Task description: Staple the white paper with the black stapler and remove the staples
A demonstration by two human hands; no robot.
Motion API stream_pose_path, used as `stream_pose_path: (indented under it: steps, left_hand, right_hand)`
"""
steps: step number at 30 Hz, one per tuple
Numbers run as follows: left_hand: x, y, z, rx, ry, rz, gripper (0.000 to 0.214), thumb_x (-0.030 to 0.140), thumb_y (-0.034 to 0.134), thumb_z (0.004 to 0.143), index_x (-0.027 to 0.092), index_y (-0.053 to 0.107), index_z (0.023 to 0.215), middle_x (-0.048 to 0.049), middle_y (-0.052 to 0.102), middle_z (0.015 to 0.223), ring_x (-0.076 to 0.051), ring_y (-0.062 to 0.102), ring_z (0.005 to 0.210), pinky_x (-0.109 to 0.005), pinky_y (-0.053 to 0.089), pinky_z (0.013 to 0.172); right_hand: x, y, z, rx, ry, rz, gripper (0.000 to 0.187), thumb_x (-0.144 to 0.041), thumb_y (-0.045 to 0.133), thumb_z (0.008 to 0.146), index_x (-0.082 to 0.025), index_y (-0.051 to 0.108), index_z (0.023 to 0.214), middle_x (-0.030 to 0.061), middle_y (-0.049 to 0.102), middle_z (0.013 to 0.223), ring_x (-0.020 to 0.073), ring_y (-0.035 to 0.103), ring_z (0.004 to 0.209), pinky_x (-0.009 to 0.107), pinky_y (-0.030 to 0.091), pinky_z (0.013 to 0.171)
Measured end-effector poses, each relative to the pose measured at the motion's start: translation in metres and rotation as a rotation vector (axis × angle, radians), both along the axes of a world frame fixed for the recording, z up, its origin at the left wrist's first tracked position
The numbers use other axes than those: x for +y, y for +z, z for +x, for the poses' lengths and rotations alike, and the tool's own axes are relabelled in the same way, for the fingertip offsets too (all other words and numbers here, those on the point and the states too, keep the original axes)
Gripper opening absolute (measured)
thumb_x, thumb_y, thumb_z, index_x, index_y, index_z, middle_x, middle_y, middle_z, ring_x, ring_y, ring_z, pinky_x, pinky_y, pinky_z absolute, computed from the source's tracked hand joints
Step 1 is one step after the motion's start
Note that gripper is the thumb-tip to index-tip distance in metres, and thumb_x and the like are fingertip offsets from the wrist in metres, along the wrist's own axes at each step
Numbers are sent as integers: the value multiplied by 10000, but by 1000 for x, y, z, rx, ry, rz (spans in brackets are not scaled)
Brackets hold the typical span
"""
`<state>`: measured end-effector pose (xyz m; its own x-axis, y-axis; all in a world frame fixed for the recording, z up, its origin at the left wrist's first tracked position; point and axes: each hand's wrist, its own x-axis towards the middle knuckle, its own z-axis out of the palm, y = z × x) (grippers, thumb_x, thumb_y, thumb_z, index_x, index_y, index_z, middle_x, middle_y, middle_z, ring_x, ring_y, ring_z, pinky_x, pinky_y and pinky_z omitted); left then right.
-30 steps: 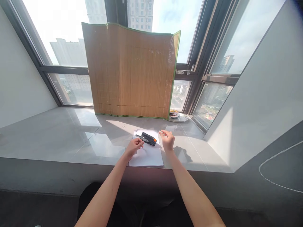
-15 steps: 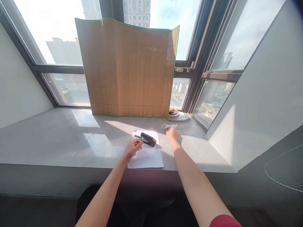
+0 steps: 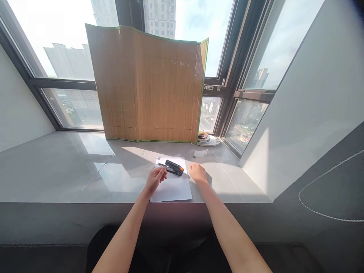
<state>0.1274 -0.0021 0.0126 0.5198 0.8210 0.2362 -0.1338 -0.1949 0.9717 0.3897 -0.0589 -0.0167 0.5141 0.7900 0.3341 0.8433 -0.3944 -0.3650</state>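
Note:
A black stapler [image 3: 178, 169] with an orange patch lies on white paper [image 3: 171, 191]; a narrow dark-and-silver part of it points left. Just in front of that part, my left hand [image 3: 155, 179] is closed in a pinch, and whatever its fingertips hold is too small to make out. My right hand [image 3: 198, 173] is closed at the paper's right edge, knuckles up, its fingertips hidden. Beyond it lies a small clear, pale packet [image 3: 200, 153] on the sill, apart from the hand.
A brown bamboo mat [image 3: 159, 91] with green edging stands upright against the window. Several stacked plates [image 3: 209, 141] sit by its right corner. Tiny light bits [image 3: 143, 153] lie on the grey tiled sill [image 3: 65, 170]. A beaded cord [image 3: 313, 212] hangs at the right.
My right hand has drawn back from the clear packet toward the paper's right edge. My left hand has shifted slightly left; the stapler stays on the paper. The view has turned a little.

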Motion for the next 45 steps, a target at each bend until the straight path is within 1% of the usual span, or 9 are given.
stream_pose_path:
  steps: [5, 8, 10, 15, 21, 29, 34, 39, 45]
  left_hand:
    - [23, 11, -23, -241, 501, 38, 474, 576, 488, 1006, 247, 484, 664, 16, 471, 553, -134, 402, 495, -285, 328, 510]
    - [72, 17, -44, 89, 725, 54, 351, 435, 451, 1002, 248, 515, 711, -23, 564, 623, -176, 512, 570, -302, 378, 559]
    - [106, 17, -55, 560, 734, 176, 287, 345, 455, 1005, 230, 597, 783, -93, 672, 778, -242, 633, 756, -340, 443, 671]
    - [153, 4, -55, 781, 691, 269, 245, 252, 599, 949, 140, 705, 1140, -254, 640, 1314, -407, 575, 1271, -484, 441, 1016]
    - [171, -6, -43, 1000, 508, 360, 534, 192, 499, 987, 253, 563, 1514, -145, 447, 1676, -418, 332, 1549, -624, 255, 1206]
    - [151, -11, -52, 1055, 489, 531, 402, 104, 381, 1026, 200, 717, 1225, -155, 716, 1345, -346, 577, 1308, -498, 374, 1096]
    - [128, -11, -60, 1042, 525, 576, 219, 168, 488, 1038, 194, 701, 1080, -144, 758, 1104, -321, 664, 1110, -409, 448, 987]
    - [100, -10, -58, 883, 588, 562, 133, 158, 545, 1020, 195, 667, 1059, -111, 754, 890, -299, 716, 905, -379, 492, 862]
    - [61, -20, -43, 446, 600, 588, 254, 281, 505, 1065, 206, 657, 1255, -94, 796, 976, -233, 745, 832, -326, 538, 769]
  right_hand:
    - [-8, 10, -2, 31, 71, -71, 360, -216, 509, 954, -218, 637, 617, 73, 641, 656, 207, 565, 613, 323, 326, 620]
    - [-8, 11, 0, 27, 54, -92, 337, -213, 505, 933, -215, 638, 623, 63, 617, 636, 196, 544, 602, 314, 297, 608]
    - [-7, 11, 1, 22, 61, -99, 318, -212, 511, 918, -212, 632, 624, 61, 598, 626, 190, 528, 598, 313, 285, 604]
    - [-9, 10, 3, 36, 85, -85, 290, -212, 516, 894, -214, 583, 612, 35, 535, 595, 167, 457, 560, 306, 260, 594]
    - [-9, 8, 5, 63, 88, -70, 320, -242, 505, 916, -220, 556, 601, 26, 525, 590, 174, 440, 566, 309, 264, 602]
    - [-11, 11, 4, 76, 104, -65, 300, -213, 521, 890, -225, 556, 593, 10, 499, 580, 173, 422, 565, 310, 253, 603]
    - [-13, 10, 6, 106, 142, -42, 291, -184, 529, 876, -224, 530, 589, -9, 472, 577, 155, 357, 545, 301, 245, 596]
    - [-12, 12, 2, 178, 154, 219, 393, -328, 495, 985, -234, 454, 605, -11, 466, 597, 164, 375, 581, 299, 279, 594]
    - [1, 16, -28, 210, 531, 446, 254, -470, 593, 1006, -222, 650, 1009, 87, 699, 1027, 258, 619, 965, 369, 498, 867]
